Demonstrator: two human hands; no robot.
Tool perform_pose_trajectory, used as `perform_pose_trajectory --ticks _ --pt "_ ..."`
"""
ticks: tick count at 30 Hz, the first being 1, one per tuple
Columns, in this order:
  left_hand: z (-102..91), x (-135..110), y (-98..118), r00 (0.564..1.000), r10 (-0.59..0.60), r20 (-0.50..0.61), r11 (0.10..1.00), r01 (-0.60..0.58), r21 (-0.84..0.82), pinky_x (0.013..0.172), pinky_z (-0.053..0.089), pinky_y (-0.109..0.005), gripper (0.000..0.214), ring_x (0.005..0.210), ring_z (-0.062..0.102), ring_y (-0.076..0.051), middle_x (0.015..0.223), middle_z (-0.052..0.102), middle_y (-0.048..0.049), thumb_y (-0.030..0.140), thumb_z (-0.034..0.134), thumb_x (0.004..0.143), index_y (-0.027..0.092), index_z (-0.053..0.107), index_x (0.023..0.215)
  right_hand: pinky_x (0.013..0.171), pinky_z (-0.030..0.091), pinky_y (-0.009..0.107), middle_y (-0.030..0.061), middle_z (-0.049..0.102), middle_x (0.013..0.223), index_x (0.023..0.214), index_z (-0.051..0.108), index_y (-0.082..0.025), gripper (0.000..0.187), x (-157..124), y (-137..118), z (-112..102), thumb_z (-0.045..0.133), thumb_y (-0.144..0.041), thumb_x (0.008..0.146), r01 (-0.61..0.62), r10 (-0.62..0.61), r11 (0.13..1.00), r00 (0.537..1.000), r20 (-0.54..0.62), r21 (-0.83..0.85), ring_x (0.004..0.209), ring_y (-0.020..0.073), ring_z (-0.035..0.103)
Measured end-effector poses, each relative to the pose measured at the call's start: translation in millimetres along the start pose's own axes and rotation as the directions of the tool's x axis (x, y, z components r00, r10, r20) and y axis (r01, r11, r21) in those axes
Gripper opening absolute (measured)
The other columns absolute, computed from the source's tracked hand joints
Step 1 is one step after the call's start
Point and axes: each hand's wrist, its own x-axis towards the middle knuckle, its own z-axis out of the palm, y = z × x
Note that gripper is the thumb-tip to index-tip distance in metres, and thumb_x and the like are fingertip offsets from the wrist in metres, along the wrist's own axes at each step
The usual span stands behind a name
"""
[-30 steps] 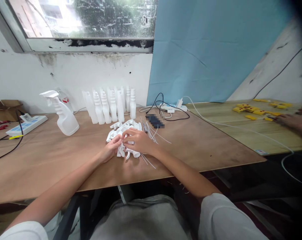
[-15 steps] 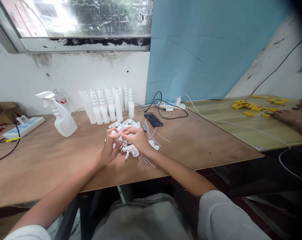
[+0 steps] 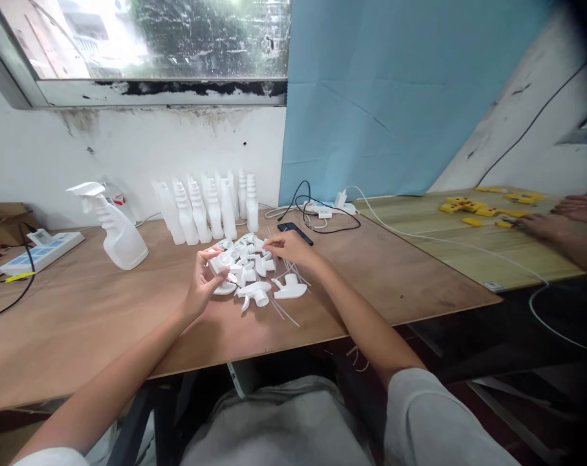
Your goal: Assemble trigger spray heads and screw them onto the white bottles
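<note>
A white trigger sprayer head (image 3: 221,264) is gripped in the left hand (image 3: 203,285) above the bench (image 3: 79,310). Light, rigid, smooth plastic is judged; its collar seems best grasped. The right hand (image 3: 288,246), apparently empty and loosely open, is reached toward thin dip tubes (image 3: 293,268).

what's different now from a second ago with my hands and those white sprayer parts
The right hand has left the left hand and reached back toward the thin tubes. The left hand has lifted slightly, gripping one trigger sprayer head. The pile of heads and the bottles stayed put.
</note>
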Motion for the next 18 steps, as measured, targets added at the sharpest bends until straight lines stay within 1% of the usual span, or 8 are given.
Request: perform_pose_trajectory --ticks 1,2,6,9,13,16,17,18 --pt "0.2 0.3 -0.1 0.996 -0.086 -0.002 0.992 0.086 -0.094 0.062 0.05 -0.024 0.035 0.082 0.056 -0.013 0.122 0.046 -0.0059 0.023 0.069 0.077 0.024 0.048 0.105 0.072 0.047 0.023 0.0052 0.073 0.088 0.091 0.074 -0.015 0.018 1.2 16.9 -9.1 0.059 -0.016 0.079 -0.032 0.051 0.982 0.994 0.098 -0.187 0.079 0.0157 0.064" --pt "0.3 0.7 0.0 0.987 -0.16 0.008 0.971 0.158 -0.177 0.06 0.049 -0.023 0.036 0.081 0.056 -0.013 0.12 0.047 -0.0051 0.021 0.07 0.074 0.023 0.048 0.103 0.07 0.046 0.023 0.0053 0.073 0.084 0.085 0.074 -0.014 0.02 1.5 33.0 -16.5 0.06 -0.007 0.073 -0.056 0.094 0.969 0.985 0.147 -0.242 0.077 0.016 0.064" --pt "-0.1 2.7 2.1 0.94 -0.328 0.095 0.869 0.339 -0.359 0.056 0.045 -0.02 0.037 0.071 0.054 -0.011 0.094 0.054 -0.0001 0.014 0.069 0.069 0.023 0.05 0.101 0.06 0.042 0.021 0.0056 0.07 0.073 0.071 0.07 -0.012 0.03 -2.6 73.9 -28.4 0.055 0.009 0.057 -0.117 0.188 0.941 0.961 0.204 -0.318 0.067 0.0158 0.062" --pt "0.4 2.5 3.1 0.902 -0.405 0.148 0.837 0.431 -0.337 0.052 0.04 -0.017 0.034 0.062 0.048 -0.008 0.074 0.05 0.0035 0.012 0.069 0.067 0.02 0.056 0.098 0.058 0.04 0.021 0.0035 0.066 0.065 0.064 0.067 -0.013 0.026 -4.7 77.8 -28.9 0.053 0.008 0.057 -0.112 0.184 0.941 0.962 0.203 -0.318 0.061 0.0143 0.058" --pt "3.6 -0.3 1.9 0.871 -0.463 0.166 0.825 0.492 -0.279 0.045 0.033 -0.015 0.03 0.056 0.043 -0.004 0.078 0.05 0.0032 0.015 0.077 0.062 0.017 0.058 0.085 0.069 0.043 0.023 0.0047 0.066 0.079 0.07 0.062 -0.015 0.017 -3.3 66.4 -32.1 0.054 0.0 0.067 -0.054 0.076 0.959 0.995 0.068 -0.279 0.073 0.015 0.06" --pt "6.8 -2.7 0.6 0.861 -0.473 0.187 0.834 0.506 -0.221 0.042 0.029 -0.016 0.033 0.051 0.041 -0.003 0.08 0.052 0.0033 0.018 0.081 0.06 0.017 0.055 0.08 0.074 0.048 0.027 0.006 0.065 0.093 0.089 0.053 -0.018 0.007 -1.9 48.2 -25.1 0.049 -0.017 0.084 0.01 -0.021 0.997 0.99 -0.14 -0.077 0.08 0.0153 0.063" --pt "7.7 -3.4 0.3 0.86 -0.473 0.191 0.838 0.506 -0.203 0.041 0.028 -0.016 0.034 0.049 0.041 -0.002 0.079 0.052 0.0036 0.019 0.082 0.06 0.017 0.054 0.08 0.073 0.05 0.028 0.0055 0.065 0.093 0.092 0.049 -0.019 0.007 -1.9 39.3 -19.2 0.049 -0.024 0.087 0.068 -0.045 0.993 0.976 -0.215 0.099 0.078 0.0154 0.064" --pt "8.4 -4.0 0.2 0.859 -0.473 0.194 0.841 0.506 -0.189 0.04 0.028 -0.016 0.034 0.048 0.041 -0.002 0.076 0.052 0.0039 0.02 0.082 0.06 0.017 0.054 0.079 0.072 0.052 0.03 0.0045 0.066 0.09 0.094 0.046 -0.02 0.012 -2.3 28.9 -11.6 0.05 -0.03 0.089 0.147 -0.059 0.938 0.96 -0.273 0.314 0.076 0.016 0.066"
